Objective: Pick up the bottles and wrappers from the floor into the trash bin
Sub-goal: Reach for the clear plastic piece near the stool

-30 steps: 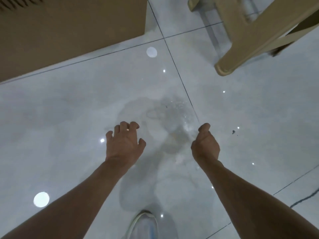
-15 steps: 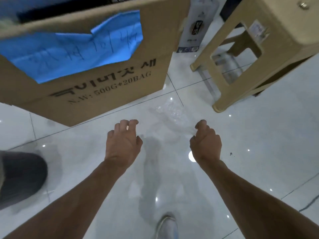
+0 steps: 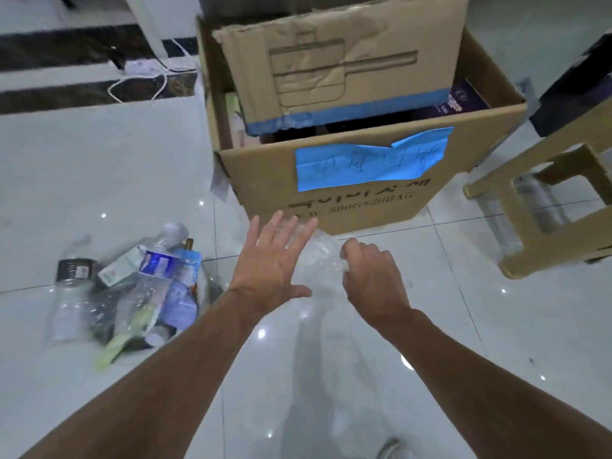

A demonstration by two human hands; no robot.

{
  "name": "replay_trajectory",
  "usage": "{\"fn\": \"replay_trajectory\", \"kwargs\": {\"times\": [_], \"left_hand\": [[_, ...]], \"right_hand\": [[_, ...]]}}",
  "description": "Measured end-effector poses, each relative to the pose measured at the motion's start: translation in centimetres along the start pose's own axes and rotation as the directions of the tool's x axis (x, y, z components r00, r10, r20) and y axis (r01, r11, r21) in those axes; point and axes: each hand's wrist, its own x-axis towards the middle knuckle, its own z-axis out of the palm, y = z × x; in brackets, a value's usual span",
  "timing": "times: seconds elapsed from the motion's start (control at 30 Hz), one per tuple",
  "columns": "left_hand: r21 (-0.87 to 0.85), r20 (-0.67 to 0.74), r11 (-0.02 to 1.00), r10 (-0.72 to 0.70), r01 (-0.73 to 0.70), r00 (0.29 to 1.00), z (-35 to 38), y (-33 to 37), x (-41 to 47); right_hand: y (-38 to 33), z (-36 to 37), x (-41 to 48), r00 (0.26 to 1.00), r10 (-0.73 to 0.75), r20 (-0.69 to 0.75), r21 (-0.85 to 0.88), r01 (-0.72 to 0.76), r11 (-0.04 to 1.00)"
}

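Note:
My right hand point(image 3: 371, 276) is closed on a crumpled clear plastic wrapper point(image 3: 319, 256), held just above the floor in front of a big cardboard box point(image 3: 347, 180) with a blue paper label. My left hand point(image 3: 275, 260) is spread flat with fingers apart, touching the left side of the wrapper. At the lower left a pile of litter point(image 3: 132, 293) lies on the floor: a clear water bottle point(image 3: 162, 250) with a blue label, a dark-capped jar point(image 3: 71, 276), and several wrappers and pouches.
The open cardboard box holds flattened cardboard and dark packages. A beige plastic stool point(image 3: 543, 207) stands at the right. White cables point(image 3: 145, 74) lie by a dark striped floor band at the upper left. My shoe point(image 3: 394, 450) shows at the bottom edge.
The view swung up and left, bringing the open box top and the litter pile into sight. My left hand opened flat and moved beside the wrapper that my right hand lifted.

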Motion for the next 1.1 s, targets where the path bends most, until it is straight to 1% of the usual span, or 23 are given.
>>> {"fn": "replay_trajectory", "kwargs": {"times": [0.07, 0.1, 0.17, 0.27, 0.37, 0.4, 0.47, 0.53, 0.57, 0.6, 0.67, 0.73, 0.83, 0.93, 0.97, 1.03, 1.07, 1.1], "left_hand": [[-0.030, 0.093, 0.999, -0.025, 0.028, 0.995, 0.1, -4.3, -2.9], [-0.042, 0.105, 0.998, -0.043, 0.047, 0.994, 0.4, -6.3, -4.6], [-0.047, 0.042, 0.995, -0.086, 0.088, 0.995, 0.9, -10.1, -7.8], [-0.093, -0.031, 0.980, -0.178, 0.175, 0.983, 1.7, -15.1, -12.2], [-0.141, -0.166, 0.961, -0.261, 0.239, 0.951, 2.2, -19.8, -16.1], [-0.144, -0.189, 0.948, -0.308, 0.284, 0.933, 2.4, -21.4, -17.4], [-0.200, -0.172, 0.887, -0.451, 0.417, 0.876, 2.6, -24.5, -19.8], [-0.321, -0.119, 0.759, -0.625, 0.566, 0.771, 3.1, -27.5, -21.9], [-0.360, -0.094, 0.698, -0.687, 0.619, 0.721, 3.7, -28.8, -23.0], [-0.378, -0.078, 0.660, -0.721, 0.649, 0.688, 4.2, -29.9, -23.9], [-0.388, -0.053, 0.627, -0.747, 0.675, 0.663, 5.1, -31.2, -25.3], [-0.402, -0.049, 0.620, -0.749, 0.673, 0.661, 5.8, -31.5, -25.8], [-0.438, -0.035, 0.633, -0.722, 0.639, 0.691, 6.2, -30.6, -24.1], [-0.434, 0.029, 0.636, -0.698, 0.638, 0.715, 6.5, -28.9, -21.3], [-0.397, 0.062, 0.647, -0.689, 0.652, 0.722, 6.8, -28.5, -20.6], [-0.254, 0.152, 0.703, -0.649, 0.664, 0.745, 7.9, -27.9, -19.5], [-0.197, 0.199, 0.720, -0.635, 0.665, 0.747, 8.5, -27.7, -19.3], [-0.178, 0.230, 0.721, -0.631, 0.670, 0.741, 9.0, -27.6, -19.2]], "right_hand": [[-5.2, 0.3, 0.7, 0.996, -0.095, 0.000, 0.061, 0.094, 0.994], [-7.8, 0.6, 0.8, 0.991, -0.137, -0.003, 0.101, 0.137, 0.985], [-12.6, 1.2, 1.3, 0.977, -0.214, 0.007, 0.145, 0.211, 0.967], [-18.4, 2.7, 1.9, 0.954, -0.293, 0.066, 0.183, 0.277, 0.943], [-22.7, 3.8, 2.1, 0.944, -0.321, 0.075, 0.226, 0.297, 0.928], [-23.8, 4.1, 2.1, 0.949, -0.309, 0.066, 0.257, 0.283, 0.924], [-25.4, 4.5, 1.9, 0.966, -0.257, 0.024, 0.319, 0.236, 0.918], [-26.5, 4.9, 1.8, 0.981, -0.192, -0.016, 0.371, 0.184, 0.910], [-27.0, 5.2, 1.7, 0.987, -0.161, -0.022, 0.392, 0.157, 0.907], [-27.4, 5.4, 1.6, 0.991, -0.134, -0.023, 0.404, 0.132, 0.905], [-27.9, 5.9, 1.2, 0.996, -0.093, 0.003, 0.409, 0.083, 0.909], [-28.1, 6.4, 0.9, 0.997, -0.067, 0.039, 0.408, 0.045, 0.912], [-27.9, 7.3, 0.4, 0.995, -0.004, 0.101, 0.395, -0.037, 0.918], [-27.9, 8.1, -0.6, 0.985, 0.049, 0.166, 0.382, -0.110, 0.918], [-27.8, 8.3, -0.9, 0.981, 0.051, 0.187, 0.375, -0.119, 0.919], [-27.7, 8.8, -1.4, 0.977, 0.037, 0.212, 0.356, -0.112, 0.928], [-27.6, 9.1, -1.5, 0.975, 0.034, 0.220, 0.348, -0.110, 0.931], [-27.5, 9.2, -1.5, 0.973, 0.033, 0.227, 0.344, -0.112, 0.932]]}}
